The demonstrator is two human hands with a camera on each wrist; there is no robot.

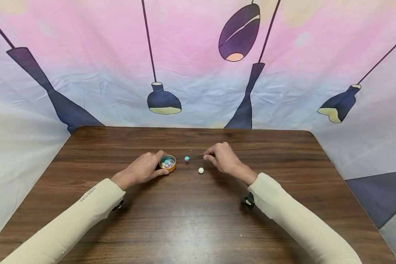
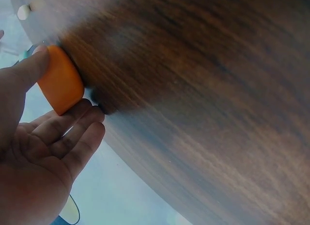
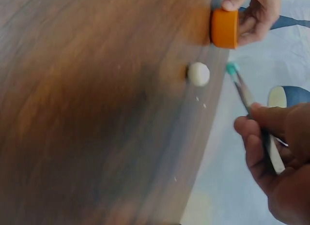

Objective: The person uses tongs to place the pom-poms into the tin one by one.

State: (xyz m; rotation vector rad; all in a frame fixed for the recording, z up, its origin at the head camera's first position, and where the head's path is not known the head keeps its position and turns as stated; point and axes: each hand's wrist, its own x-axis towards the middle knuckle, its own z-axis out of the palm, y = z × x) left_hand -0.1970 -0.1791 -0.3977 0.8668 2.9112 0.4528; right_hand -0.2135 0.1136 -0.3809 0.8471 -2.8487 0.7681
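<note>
My left hand [image 1: 145,167] grips the side of a small round orange tin [image 1: 172,169] between thumb and fingers. Several small balls [image 1: 167,164] in pastel colours lie inside the tin. Pinched in my right hand [image 1: 225,157] is a pair of tweezers [image 3: 246,94], which points left. A teal ball [image 1: 186,158] sits at the tweezer tips, a short way right of the tin. Nearer to me on the table, between the hands, lies a white ball [image 1: 201,170]. The left wrist view shows the tin's plain orange wall [image 2: 62,82]; its inside is hidden there.
The dark wooden table [image 1: 184,227] ends at a straight far edge. Behind it hangs a pastel cloth [image 1: 198,91] printed with lamps. Tiny white specks lie on the tabletop, and a dark band with a device [image 1: 248,201] is on the right wrist.
</note>
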